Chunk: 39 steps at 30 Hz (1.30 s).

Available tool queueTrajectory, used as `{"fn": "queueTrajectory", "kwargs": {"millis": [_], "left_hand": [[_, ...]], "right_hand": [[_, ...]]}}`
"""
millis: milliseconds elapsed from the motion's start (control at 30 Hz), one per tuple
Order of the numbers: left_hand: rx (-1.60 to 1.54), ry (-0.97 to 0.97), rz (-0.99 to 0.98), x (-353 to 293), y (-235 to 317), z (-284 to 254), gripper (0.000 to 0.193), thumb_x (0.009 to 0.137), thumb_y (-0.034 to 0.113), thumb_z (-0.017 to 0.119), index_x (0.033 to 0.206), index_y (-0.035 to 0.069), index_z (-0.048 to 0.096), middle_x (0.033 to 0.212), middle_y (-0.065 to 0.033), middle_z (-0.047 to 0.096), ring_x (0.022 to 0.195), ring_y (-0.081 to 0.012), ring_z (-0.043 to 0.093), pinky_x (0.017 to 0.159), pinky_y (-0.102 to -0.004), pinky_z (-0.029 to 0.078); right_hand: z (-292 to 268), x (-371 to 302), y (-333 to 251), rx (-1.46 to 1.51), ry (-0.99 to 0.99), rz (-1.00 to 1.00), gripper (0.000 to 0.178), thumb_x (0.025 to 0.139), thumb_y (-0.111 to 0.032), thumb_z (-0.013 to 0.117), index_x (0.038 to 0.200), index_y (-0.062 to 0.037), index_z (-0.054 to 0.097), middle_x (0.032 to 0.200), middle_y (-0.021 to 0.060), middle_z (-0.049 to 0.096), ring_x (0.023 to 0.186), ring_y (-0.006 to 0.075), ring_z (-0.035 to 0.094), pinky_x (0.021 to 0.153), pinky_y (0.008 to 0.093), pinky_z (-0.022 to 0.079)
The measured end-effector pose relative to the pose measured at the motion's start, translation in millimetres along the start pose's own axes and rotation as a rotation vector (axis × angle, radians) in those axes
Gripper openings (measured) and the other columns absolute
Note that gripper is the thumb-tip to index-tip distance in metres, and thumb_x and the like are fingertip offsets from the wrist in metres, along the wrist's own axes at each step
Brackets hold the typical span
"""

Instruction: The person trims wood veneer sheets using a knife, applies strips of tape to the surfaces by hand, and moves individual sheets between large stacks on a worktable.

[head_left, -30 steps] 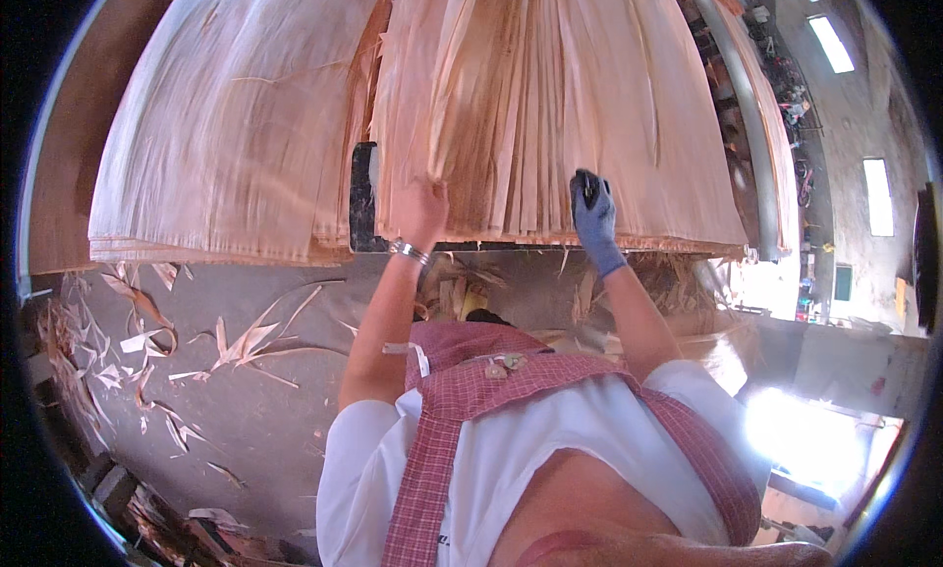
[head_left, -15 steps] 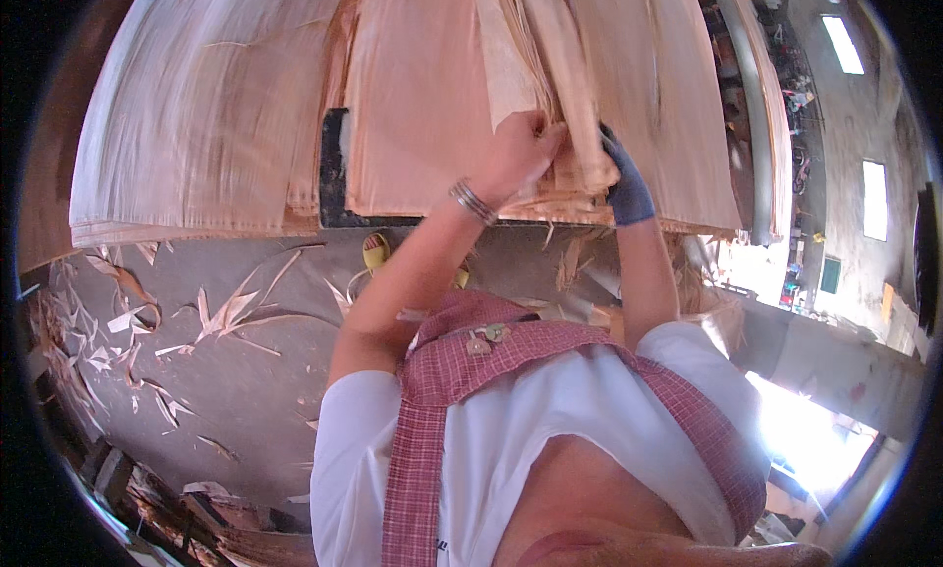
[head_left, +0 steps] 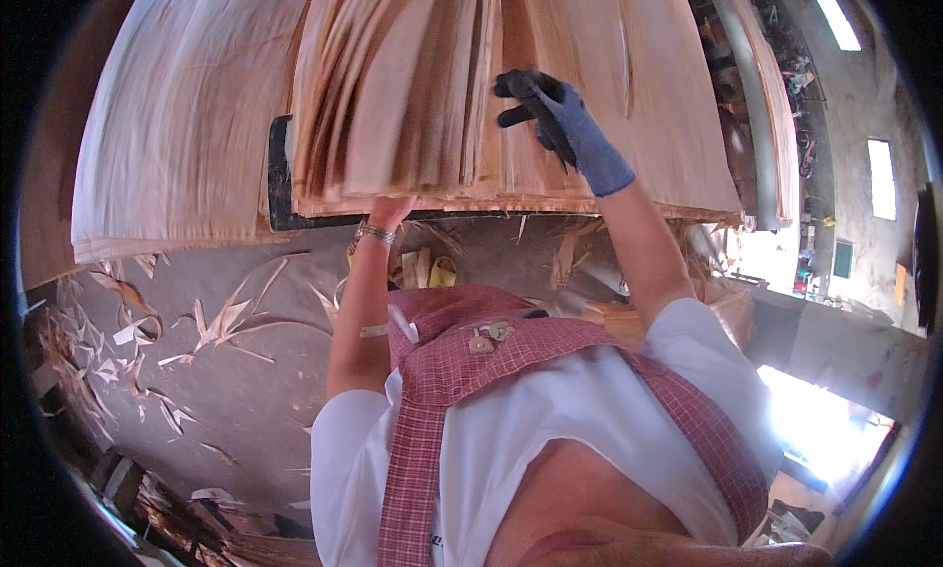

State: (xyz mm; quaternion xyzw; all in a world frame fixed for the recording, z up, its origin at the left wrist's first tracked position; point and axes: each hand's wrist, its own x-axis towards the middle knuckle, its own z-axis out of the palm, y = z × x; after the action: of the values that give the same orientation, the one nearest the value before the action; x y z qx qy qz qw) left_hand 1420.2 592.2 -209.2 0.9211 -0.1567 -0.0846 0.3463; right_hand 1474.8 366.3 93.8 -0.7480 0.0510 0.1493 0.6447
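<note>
A wood veneer stack (head_left: 187,125) lies leftmost; next, the bare left hand (head_left: 392,212) is at the front edge of fanned veneer sheets (head_left: 413,115), its grip hidden; rightward, the gloved right hand (head_left: 552,115) is over them, fingers loosely parted.

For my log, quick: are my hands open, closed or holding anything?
Bare left hand: partly hidden by thin tan wood sheets; grip can't be told.
Blue-and-black gloved right hand: open, above those sheets.
</note>
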Motion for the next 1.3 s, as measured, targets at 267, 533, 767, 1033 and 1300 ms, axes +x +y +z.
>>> {"fn": "queueTrajectory", "kwargs": {"millis": [267, 533, 767, 1033, 1300], "left_hand": [[-1.059, 0.246, -0.155, -24.9, -23.1, 59.2, 0.033, 0.096, 0.023, 0.057, 0.127, 0.010, 0.056, 0.127, -0.0068, 0.059, 0.113, -0.0242, 0.056, 0.095, -0.0451, 0.046], [0.239, -0.076, 0.051, -0.4, -38.8, 51.7, 0.050, 0.096, 0.040, 0.045, 0.130, 0.005, 0.053, 0.135, -0.0171, 0.053, 0.120, -0.0361, 0.053, 0.098, -0.0510, 0.044], [0.346, -0.197, -0.018, -0.5, -51.9, 48.0, 0.050, 0.096, 0.037, 0.044, 0.136, 0.006, 0.050, 0.139, -0.0196, 0.049, 0.129, -0.0396, 0.044, 0.107, -0.0514, 0.036], [0.393, -0.297, -0.103, -11.0, -91.9, 56.0, 0.043, 0.095, 0.036, 0.046, 0.123, 0.005, 0.059, 0.122, -0.0223, 0.059, 0.115, -0.0368, 0.054, 0.101, -0.0499, 0.040], [0.335, -0.439, -0.208, -4.7, -28.5, 30.3, 0.063, 0.096, 0.045, 0.044, 0.144, 0.005, 0.038, 0.151, -0.0203, 0.034, 0.142, -0.0365, 0.026, 0.117, -0.0453, 0.021]], "right_hand": [[-58.3, -86.2, 143.1, 0.061, 0.158, -0.003, 0.023, 0.094, -0.016, 0.063, 0.109, 0.0002, 0.066, 0.094, 0.0071, 0.069, 0.074, 0.0153, 0.066, 0.063, 0.0308, 0.056], [-5.2, -176.7, 229.9, -0.115, -0.110, 0.354, 0.024, 0.091, -0.020, 0.065, 0.104, 0.0004, 0.065, 0.092, 0.0054, 0.069, 0.072, 0.0119, 0.063, 0.066, 0.0279, 0.052], [5.1, -170.7, 250.3, -0.675, -0.135, -0.073, 0.040, 0.088, -0.040, 0.062, 0.106, -0.0047, 0.062, 0.095, 0.0185, 0.067, 0.088, 0.0349, 0.065, 0.077, 0.0456, 0.052], [-1.3, -133.1, 247.9, -0.835, -0.202, -0.201, 0.038, 0.086, -0.038, 0.060, 0.113, -0.0104, 0.059, 0.103, 0.0172, 0.064, 0.093, 0.0375, 0.063, 0.076, 0.0479, 0.051], [-1.6, -147.0, 260.6, -0.798, -0.280, -0.101, 0.046, 0.085, -0.043, 0.060, 0.118, -0.0122, 0.057, 0.109, 0.0170, 0.061, 0.094, 0.0386, 0.063, 0.079, 0.0493, 0.050]]}}
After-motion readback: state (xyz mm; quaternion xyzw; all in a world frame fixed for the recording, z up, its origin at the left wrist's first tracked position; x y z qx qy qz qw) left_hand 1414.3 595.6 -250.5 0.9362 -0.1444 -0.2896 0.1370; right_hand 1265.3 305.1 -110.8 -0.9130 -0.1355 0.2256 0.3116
